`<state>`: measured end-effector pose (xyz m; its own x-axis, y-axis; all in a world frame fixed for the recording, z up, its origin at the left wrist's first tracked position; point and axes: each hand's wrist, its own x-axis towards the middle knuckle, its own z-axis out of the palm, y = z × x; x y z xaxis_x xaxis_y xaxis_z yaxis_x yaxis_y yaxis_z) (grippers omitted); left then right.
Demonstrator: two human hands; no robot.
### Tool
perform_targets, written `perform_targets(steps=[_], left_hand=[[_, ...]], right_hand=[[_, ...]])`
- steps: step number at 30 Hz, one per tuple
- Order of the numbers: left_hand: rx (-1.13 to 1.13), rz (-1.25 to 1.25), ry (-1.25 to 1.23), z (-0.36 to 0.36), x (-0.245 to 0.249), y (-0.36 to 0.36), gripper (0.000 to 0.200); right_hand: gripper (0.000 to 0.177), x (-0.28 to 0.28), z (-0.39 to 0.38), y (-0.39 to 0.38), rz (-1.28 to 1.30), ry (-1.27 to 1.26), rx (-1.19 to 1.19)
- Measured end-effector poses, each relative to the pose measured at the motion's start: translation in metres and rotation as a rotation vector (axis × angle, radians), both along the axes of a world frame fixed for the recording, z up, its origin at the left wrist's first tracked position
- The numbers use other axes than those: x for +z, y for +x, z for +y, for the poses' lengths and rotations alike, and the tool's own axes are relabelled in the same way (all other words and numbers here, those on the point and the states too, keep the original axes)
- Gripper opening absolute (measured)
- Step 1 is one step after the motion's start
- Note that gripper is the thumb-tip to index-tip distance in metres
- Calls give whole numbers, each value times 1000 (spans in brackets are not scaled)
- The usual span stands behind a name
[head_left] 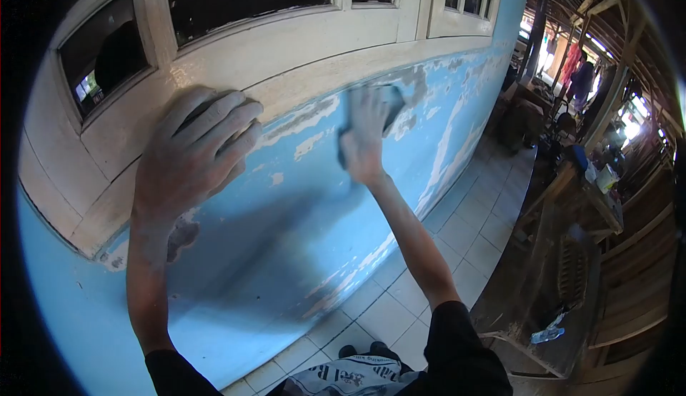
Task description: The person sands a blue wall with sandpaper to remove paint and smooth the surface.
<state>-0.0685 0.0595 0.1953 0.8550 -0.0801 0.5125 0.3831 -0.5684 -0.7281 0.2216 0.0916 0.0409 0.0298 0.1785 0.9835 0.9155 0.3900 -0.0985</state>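
Observation:
My left hand [204, 149] is open, its dusty fingers resting on the lower rail of the cream window frame [293, 85]. Nothing shows in it. To its right, my right hand [366, 132] presses against the blue wall [300, 210] just under the frame, smeared by motion. Beneath its fingers is a dark, flat piece that looks like sandpaper [393, 110], partly hidden by the hand. Around it the blue paint is worn off in grey and white patches [413, 82]. Whitish dust coats both hands.
White floor tiles [400, 303] run along the foot of the wall. A wooden bench [529, 317] stands at the right, with a plastic bottle [547, 335] on it. Farther back are wooden posts, hanging clothes [582, 78] and clutter. Dark glass panes [250, 0] sit above my hands.

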Motion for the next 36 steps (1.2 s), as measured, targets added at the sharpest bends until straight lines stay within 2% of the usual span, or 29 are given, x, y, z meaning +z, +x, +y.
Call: perform_targets(steps=[1,2,4,5,7,8,9,11,12,15,16,17,19,20,21,23,24,25,27,28,33,34,36], left_hand=[[-7,-9,-9,0,-1,1,31],[-18,-10,-13,0,-1,0,30],[-20,-10,4,1,1,0,30],[-22,-10,0,0,-1,0,30],[-28,-5,0,-3,0,0,29],[-29,-4,-1,-3,1,1,29],[-29,-13,3,-2,3,2,29],[-61,-7,-4,-3,2,1,27],[-63,0,-6,-2,2,0,27],[-81,-13,-10,-2,-1,0,28],[-73,-7,-19,-1,0,0,28],[-59,-5,-33,-1,0,0,29],[-57,-12,-29,-2,-1,-1,29],[-65,-16,-12,-2,0,0,29],[-69,-19,-5,-1,2,0,29],[-77,-22,-1,1,-2,0,29],[-80,-24,8,1,1,1,29],[-69,-14,-2,0,2,1,28],[-47,3,-28,-3,-1,-1,28],[-53,0,-23,-3,-2,-2,28],[-70,-24,-16,0,1,0,28],[-62,-24,-16,-2,1,0,28],[-50,-10,-21,-4,0,-1,28]], right_hand=[[53,-8,-4,-3,-216,3,-44],[53,-48,28,32,-206,-4,-39],[56,-102,99,124,144,-12,-32],[56,-71,73,105,146,-20,-34],[55,6,29,35,639,6,21],[54,15,7,12,335,61,-30],[54,17,9,18,325,66,-29],[53,15,0,19,24,87,61],[47,20,1,20,378,178,288],[47,20,12,22,489,176,163],[48,19,4,11,357,121,96],[48,19,5,17,348,123,99],[50,3,2,31,17,10,128],[53,8,8,39,223,62,199],[53,10,14,43,219,69,196],[53,12,15,38,606,93,116],[55,2,23,30,546,56,56],[56,4,-1,13,208,-13,87],[58,-8,4,25,-92,-47,6],[58,-9,2,19,-81,-52,8],[60,14,3,4,379,82,99],[60,14,4,8,375,84,102],[56,5,-2,20,-57,-9,162]])
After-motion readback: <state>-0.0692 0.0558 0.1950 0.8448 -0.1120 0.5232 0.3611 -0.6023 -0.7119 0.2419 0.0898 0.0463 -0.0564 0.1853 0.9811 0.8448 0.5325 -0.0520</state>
